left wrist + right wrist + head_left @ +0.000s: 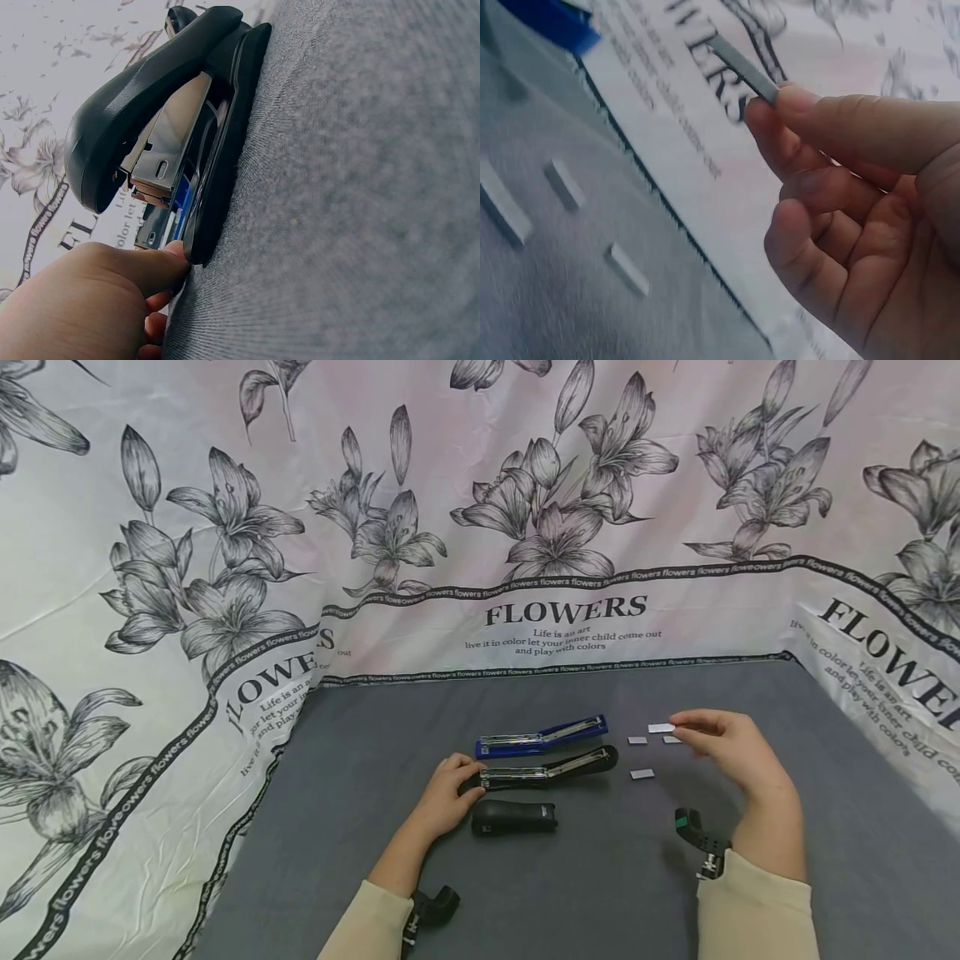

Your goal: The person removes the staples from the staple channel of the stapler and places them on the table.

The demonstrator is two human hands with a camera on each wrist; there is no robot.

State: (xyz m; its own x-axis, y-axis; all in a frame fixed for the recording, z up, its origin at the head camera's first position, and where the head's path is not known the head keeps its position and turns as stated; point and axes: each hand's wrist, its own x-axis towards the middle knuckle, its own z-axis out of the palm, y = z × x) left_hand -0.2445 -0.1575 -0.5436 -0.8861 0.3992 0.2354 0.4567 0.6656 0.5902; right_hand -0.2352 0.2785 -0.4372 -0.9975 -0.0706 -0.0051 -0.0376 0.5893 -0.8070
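Between its thumb and fingertips my right hand (723, 743) pinches a staple strip (744, 69), raised above the table in the right wrist view. My left hand (446, 797) grips the left end of a black stapler (525, 774) that lies opened out, its metal staple channel exposed. Behind it lies a blue stapler (540, 739), also opened out. Nearer to me a second black stapler (513, 818) sits with its top folded over its base; it fills the upper part of the left wrist view, where my left fingertips are partly hidden.
Several loose staple strips (642, 774) lie on the grey cloth (570, 893) to the right of the staplers. A flower-printed curtain (555, 627) hangs along the back and sides. Each wrist wears a black camera mount (701, 835).
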